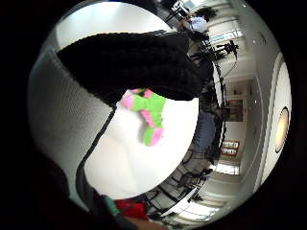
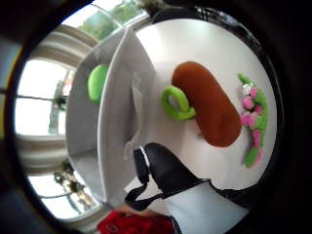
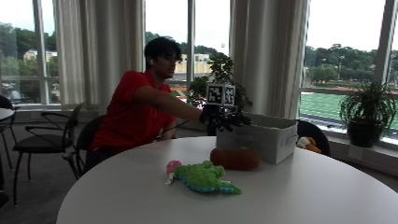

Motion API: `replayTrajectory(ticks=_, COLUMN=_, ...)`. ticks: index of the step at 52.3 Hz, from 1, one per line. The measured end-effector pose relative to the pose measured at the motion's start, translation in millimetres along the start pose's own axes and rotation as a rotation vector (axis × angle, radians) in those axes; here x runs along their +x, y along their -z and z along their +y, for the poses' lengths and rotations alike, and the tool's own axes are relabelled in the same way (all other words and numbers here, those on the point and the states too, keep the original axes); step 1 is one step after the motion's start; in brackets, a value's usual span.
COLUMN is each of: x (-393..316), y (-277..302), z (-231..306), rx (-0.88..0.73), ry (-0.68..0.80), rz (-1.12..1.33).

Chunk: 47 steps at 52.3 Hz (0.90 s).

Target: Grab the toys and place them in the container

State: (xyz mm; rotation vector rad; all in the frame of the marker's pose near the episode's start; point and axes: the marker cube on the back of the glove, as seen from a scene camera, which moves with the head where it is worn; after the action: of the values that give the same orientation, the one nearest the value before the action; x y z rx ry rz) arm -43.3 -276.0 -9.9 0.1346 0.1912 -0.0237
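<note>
The gloved fingers (image 1: pixel 129 64) hung loosely curled and held nothing; in the little-finger palm view they arched dark across the near field with only bare table under them. The right hand (image 3: pixel 223 116) itself hovered in the air above the near rim of the grey container (image 3: pixel 264 137), the arm stretched out from the person's shoulder.

The container stood toward the far edge of the round white table (image 3: pixel 124 196), on the window side. One green toy (image 2: pixel 97 83) already lay inside it, seen against the inner wall in the thumb-side view. Touching the container's front wall sat the brown pumpkin-shaped toy (image 3: pixel 235 158), with its green looped stem (image 2: pixel 176 103) turned toward the container. Nearer the middle of the table, well apart from the hand, lay the green and pink plush toy (image 3: pixel 202 177), stretched out flat.

By this reckoning, two toys were left to move. The risk lay in the reach for the brown toy: it sat hard against a light fabric wall, so a hand coming down from above could shove the container toward the far edge or fold its rim inward. A pinch on the thin stem alone might let the round body swing and slip.
</note>
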Motion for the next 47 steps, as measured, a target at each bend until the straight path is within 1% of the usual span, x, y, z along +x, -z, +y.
replayTrajectory(ticks=12, x=-24.5, y=-47.3, z=-12.5, rx=-0.061, ry=0.008, rz=-0.044)
replayTrajectory(ticks=23, x=-26.6, y=-91.7, z=-29.9, rx=-0.119, ry=0.032, rz=-0.038)
replayTrajectory(ticks=30, x=-12.2, y=-102.3, z=-39.9, rx=-0.147, ry=0.029, rz=-0.028)
replayTrajectory(ticks=39, x=-13.8, y=-113.1, z=-41.0, rx=-0.191, ry=0.034, rz=0.005)
replayTrajectory(ticks=47, x=-16.3, y=-112.5, z=-38.8, rx=-0.176, ry=-0.001, rz=0.011)
